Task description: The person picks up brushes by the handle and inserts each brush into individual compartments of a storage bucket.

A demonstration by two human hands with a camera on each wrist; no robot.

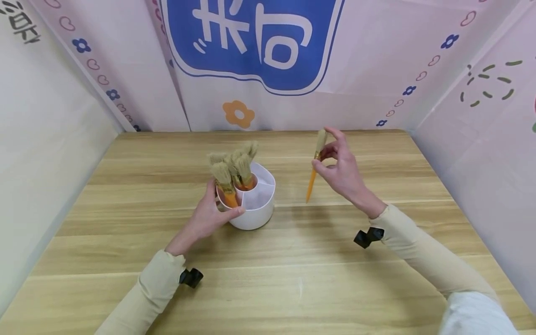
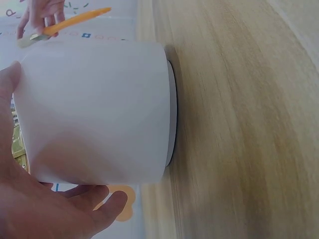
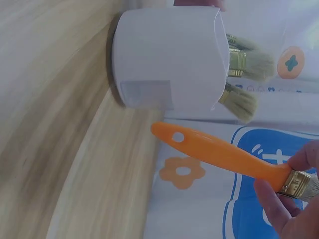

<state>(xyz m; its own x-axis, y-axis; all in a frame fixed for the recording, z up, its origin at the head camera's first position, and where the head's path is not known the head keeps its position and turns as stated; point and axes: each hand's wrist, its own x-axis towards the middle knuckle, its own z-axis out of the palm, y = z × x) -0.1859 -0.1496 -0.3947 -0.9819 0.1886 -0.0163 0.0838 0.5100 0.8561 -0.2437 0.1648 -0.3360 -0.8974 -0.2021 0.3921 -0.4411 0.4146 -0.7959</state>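
A white divided pen holder [image 1: 253,219] stands on the wooden table, with several orange-handled paintbrushes [image 1: 222,172] in its left and rear compartments, bristles up. My left hand [image 1: 207,215] grips the holder's left side, thumb at the near rim; the left wrist view shows the fingers around the white wall [image 2: 94,109]. To the right, my right hand [image 1: 342,171] pinches a paintbrush [image 3: 214,152] by its metal band and the top of its handle. That brush is held above the table, bristles up and handle end pointing down, apart from the holder.
The wood-grain table [image 1: 272,288] reaches back to a printed cloth backdrop [image 1: 356,70] with a blue sign shape. White cloth walls [image 1: 42,139] stand along the left and right sides. Each wrist carries a small black camera [image 1: 191,278].
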